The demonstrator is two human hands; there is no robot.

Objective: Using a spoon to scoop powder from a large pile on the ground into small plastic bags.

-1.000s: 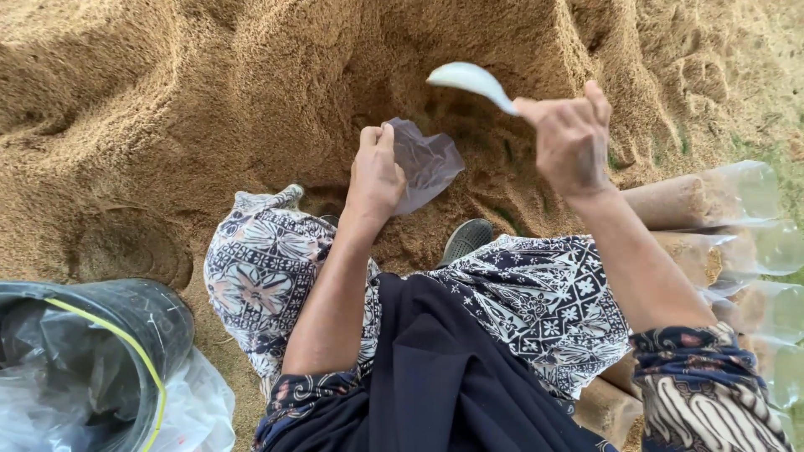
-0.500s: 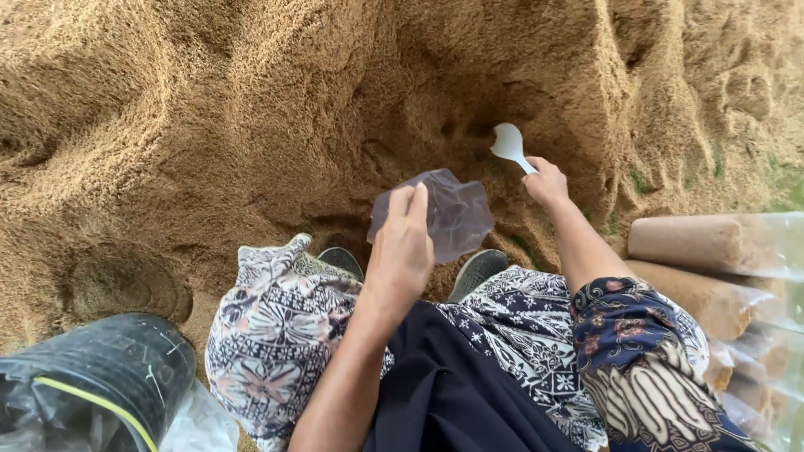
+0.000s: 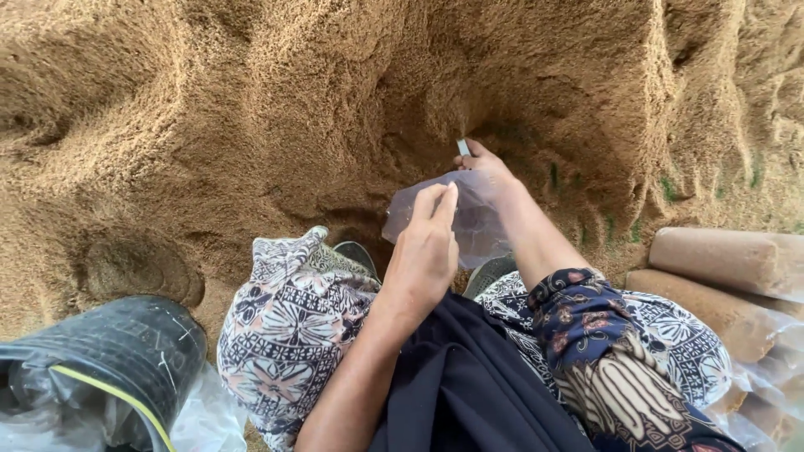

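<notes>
Beyond both hands rises a large heap of tan sawdust (image 3: 251, 125), its face scooped into a hollow just ahead of the right hand. Near the left hand's wrist side, at the lower left, stands a black bucket (image 3: 126, 351) lined with clear plastic. To the right of the right forearm lie several clear bags packed into sawdust logs (image 3: 729, 268). Between the two hands hangs a small clear plastic bag (image 3: 469, 222), empty and slack. The left hand (image 3: 427, 251) pinches its near edge, fingers straight and pressed together. The right hand (image 3: 490, 172) is closed around a white scoop handle (image 3: 463, 147), whose bowl is buried in the heap.
</notes>
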